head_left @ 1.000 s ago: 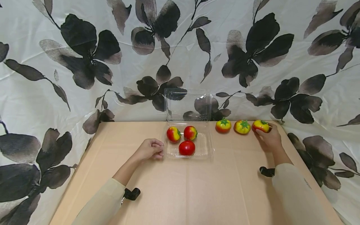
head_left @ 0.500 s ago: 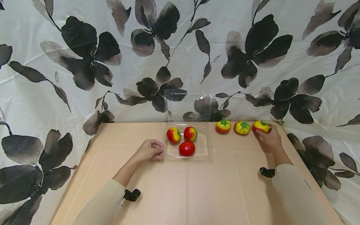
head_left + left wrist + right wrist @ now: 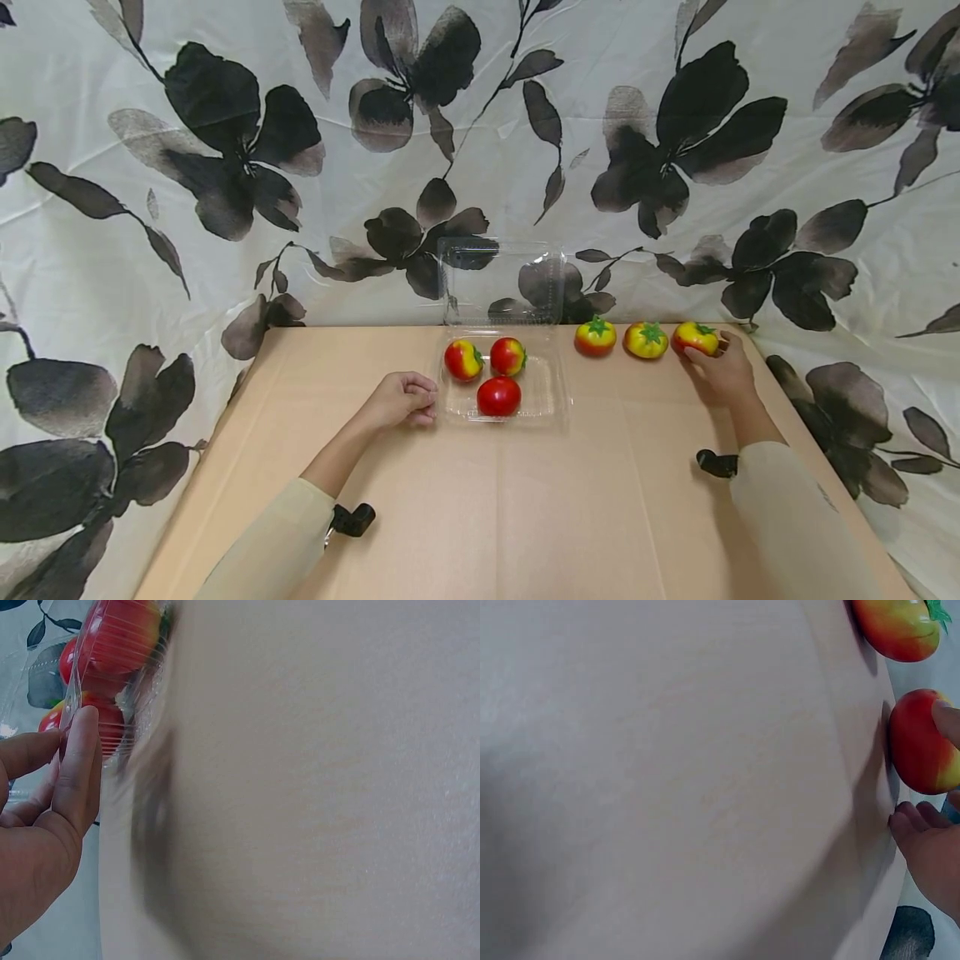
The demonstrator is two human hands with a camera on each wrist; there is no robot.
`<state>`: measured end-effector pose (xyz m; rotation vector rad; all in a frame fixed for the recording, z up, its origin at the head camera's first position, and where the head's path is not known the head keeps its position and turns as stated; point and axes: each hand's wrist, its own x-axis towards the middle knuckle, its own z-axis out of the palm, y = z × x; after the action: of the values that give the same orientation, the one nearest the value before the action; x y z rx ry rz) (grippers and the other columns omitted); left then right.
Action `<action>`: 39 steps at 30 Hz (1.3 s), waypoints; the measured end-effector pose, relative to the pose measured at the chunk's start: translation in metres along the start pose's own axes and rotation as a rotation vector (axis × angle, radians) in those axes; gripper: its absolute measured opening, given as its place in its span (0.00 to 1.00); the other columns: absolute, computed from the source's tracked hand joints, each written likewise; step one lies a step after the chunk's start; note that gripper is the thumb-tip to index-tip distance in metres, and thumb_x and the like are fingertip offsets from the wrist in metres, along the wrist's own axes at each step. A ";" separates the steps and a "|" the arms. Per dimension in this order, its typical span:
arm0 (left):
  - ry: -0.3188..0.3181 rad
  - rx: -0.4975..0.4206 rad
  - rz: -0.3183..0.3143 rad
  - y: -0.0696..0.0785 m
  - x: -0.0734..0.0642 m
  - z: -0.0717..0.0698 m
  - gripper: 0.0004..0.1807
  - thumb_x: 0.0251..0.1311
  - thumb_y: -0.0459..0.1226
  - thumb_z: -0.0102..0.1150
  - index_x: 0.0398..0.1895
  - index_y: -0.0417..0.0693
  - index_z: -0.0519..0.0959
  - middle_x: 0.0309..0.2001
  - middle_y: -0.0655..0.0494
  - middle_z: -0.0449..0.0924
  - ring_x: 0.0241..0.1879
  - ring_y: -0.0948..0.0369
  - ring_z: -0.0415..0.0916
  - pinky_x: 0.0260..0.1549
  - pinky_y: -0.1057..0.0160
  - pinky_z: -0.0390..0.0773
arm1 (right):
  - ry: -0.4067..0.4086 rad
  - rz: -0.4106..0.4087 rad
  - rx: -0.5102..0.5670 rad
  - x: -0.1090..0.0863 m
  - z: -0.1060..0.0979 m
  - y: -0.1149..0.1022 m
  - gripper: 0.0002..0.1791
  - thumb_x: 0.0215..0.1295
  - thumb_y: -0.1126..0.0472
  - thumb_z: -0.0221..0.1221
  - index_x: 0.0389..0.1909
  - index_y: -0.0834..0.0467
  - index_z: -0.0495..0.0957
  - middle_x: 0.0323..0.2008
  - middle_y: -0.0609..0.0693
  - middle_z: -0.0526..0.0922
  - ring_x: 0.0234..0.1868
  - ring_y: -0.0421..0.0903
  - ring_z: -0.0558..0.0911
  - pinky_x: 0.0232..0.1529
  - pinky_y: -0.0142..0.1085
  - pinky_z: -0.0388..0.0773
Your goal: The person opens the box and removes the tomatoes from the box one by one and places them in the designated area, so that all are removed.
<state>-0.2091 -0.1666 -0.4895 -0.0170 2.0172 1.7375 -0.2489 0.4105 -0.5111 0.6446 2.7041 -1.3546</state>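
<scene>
Pale, even light fills the head view, bright enough that the desk (image 3: pixel 495 500) carries a faint sheen. The right sleeve (image 3: pixel 795 508) drops a soft-edged shadow toward the desk's middle. Small white glints dot the red tomato (image 3: pixel 498 396) and the clear box (image 3: pixel 542 387) (thin streaks, easy to overlook). Both wrist views run dimmer and greyer, their detail soft; a dark smudge of shadow lies near the left hand (image 3: pixel 56 799), and a broad one slants across the right wrist view.

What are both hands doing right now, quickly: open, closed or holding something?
Left hand: closed, pinching the edge of the clear container.
Right hand: open, at the rightmost red-and-yellow fruit, lower fingers apart from it.
</scene>
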 end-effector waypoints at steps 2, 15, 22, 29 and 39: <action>0.000 0.008 0.001 0.001 0.000 0.000 0.14 0.70 0.23 0.57 0.54 0.21 0.72 0.29 0.49 0.82 0.27 0.59 0.84 0.33 0.58 0.91 | 0.007 0.002 -0.011 -0.001 -0.003 0.000 0.51 0.78 0.44 0.54 0.81 0.66 0.33 0.79 0.74 0.44 0.78 0.72 0.54 0.78 0.62 0.57; 0.011 0.010 0.004 0.003 0.000 0.000 0.12 0.70 0.23 0.57 0.52 0.23 0.74 0.29 0.48 0.82 0.26 0.59 0.84 0.32 0.59 0.91 | 0.087 -0.115 0.025 -0.023 -0.020 -0.021 0.50 0.76 0.44 0.57 0.82 0.63 0.38 0.81 0.68 0.45 0.80 0.70 0.52 0.74 0.67 0.60; 0.005 0.011 0.013 0.005 0.000 0.001 0.12 0.70 0.23 0.57 0.53 0.22 0.73 0.28 0.49 0.81 0.26 0.59 0.84 0.33 0.57 0.91 | 0.112 -0.277 0.004 -0.045 -0.022 -0.038 0.47 0.75 0.50 0.60 0.82 0.63 0.44 0.81 0.66 0.50 0.79 0.70 0.55 0.77 0.67 0.55; 0.002 0.010 0.011 0.006 0.000 0.001 0.13 0.69 0.23 0.57 0.53 0.21 0.73 0.27 0.49 0.81 0.25 0.59 0.84 0.31 0.59 0.91 | 0.084 -0.398 -0.038 -0.070 -0.018 -0.063 0.47 0.73 0.51 0.64 0.82 0.60 0.48 0.80 0.66 0.54 0.78 0.69 0.57 0.76 0.67 0.56; -0.003 0.020 0.023 0.001 -0.001 0.001 0.14 0.70 0.23 0.57 0.54 0.21 0.72 0.29 0.48 0.82 0.26 0.59 0.84 0.33 0.57 0.91 | -0.011 -0.522 -0.173 -0.095 0.001 -0.096 0.47 0.68 0.56 0.69 0.81 0.58 0.54 0.77 0.68 0.59 0.76 0.72 0.59 0.72 0.73 0.59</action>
<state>-0.2081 -0.1655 -0.4883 0.0151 2.0402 1.7297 -0.1996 0.3267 -0.4182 -0.0962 3.0600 -1.1626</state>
